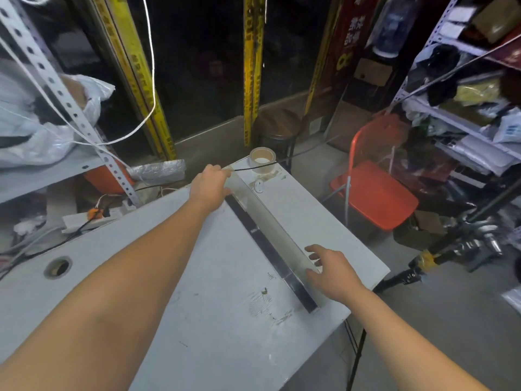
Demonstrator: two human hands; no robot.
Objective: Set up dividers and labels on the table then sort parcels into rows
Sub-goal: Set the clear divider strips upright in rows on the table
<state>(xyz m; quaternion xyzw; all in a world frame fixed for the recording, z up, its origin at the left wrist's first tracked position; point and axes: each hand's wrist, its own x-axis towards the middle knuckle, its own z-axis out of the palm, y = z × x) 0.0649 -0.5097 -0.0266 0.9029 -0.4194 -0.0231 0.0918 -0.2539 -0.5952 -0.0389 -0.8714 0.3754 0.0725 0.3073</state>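
A clear acrylic divider (270, 221) stands on its long edge across the white table (197, 277), running from the far corner toward the near right edge, with a dark strip along its base. My left hand (210, 187) grips the divider's far end at the top. My right hand (331, 268) holds the near end, fingers spread against the clear panel. A roll of clear packing tape (262, 160) sits at the table's far corner, just beyond the divider. No parcels or labels are in view on the table.
An orange folding chair (375, 193) stands right of the table. A brown stool (279, 128) is behind the far corner. Metal shelves (465, 108) full of goods line the right; a tripod leg (423, 263) angles in. White bags (42, 122) and a power strip (90, 218) lie left.
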